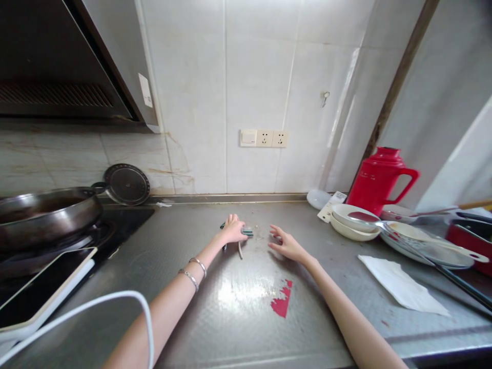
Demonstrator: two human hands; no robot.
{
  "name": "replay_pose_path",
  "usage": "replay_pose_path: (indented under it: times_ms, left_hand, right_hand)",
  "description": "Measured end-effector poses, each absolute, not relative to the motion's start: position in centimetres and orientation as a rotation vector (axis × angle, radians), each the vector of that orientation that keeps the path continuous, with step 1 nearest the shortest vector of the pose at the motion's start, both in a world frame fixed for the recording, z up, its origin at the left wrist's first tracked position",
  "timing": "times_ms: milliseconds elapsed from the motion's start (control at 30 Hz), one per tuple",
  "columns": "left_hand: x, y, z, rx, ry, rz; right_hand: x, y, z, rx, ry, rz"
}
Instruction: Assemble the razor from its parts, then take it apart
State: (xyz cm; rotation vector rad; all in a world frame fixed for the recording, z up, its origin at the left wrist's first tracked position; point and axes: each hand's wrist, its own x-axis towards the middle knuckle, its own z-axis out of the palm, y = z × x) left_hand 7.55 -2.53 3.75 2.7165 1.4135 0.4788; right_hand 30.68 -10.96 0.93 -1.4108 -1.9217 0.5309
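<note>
My left hand, with two silver bangles on its wrist, is closed over a small bundle of dark and green items on the metal counter. What exactly the bundle is cannot be made out. A thin beige strip sticks out below these fingers. To the right, my right hand is held just above the counter, fingers apart and nothing in them. Small crumbs lie between the two hands. Nearer to me lies a torn red piece.
At left are a pan on the black cooktop, a round dark lid, a phone and a white cable. At right stand a red thermos, stacked bowls, plates with utensils and a white napkin.
</note>
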Motion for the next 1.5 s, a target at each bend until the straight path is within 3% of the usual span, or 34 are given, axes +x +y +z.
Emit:
replay_pose_path:
  times_ms: [500,967,1200,1500]
  left_hand:
    - [7.9,-2.3,3.7,2.738,1.533,0.243]
    - [0.8,-2.1,2.8,2.231,1.568,0.951]
    - [-4.3,-1.9,1.2,2.057,1.641,1.024]
    - [-3.5,-2.4,0.8,2.052,1.741,0.974]
  right_hand:
    - [30.9,-10.7,0.3,-1.457,-1.985,0.413]
    - [30.6,-9.9,-0.5,-1.472,-1.729,0.392]
    - [30.2,-8.1,0.9,-1.627,-1.718,0.138]
    - [28.6,-7.1,1.4,-2.092,-1.908,-0.077]
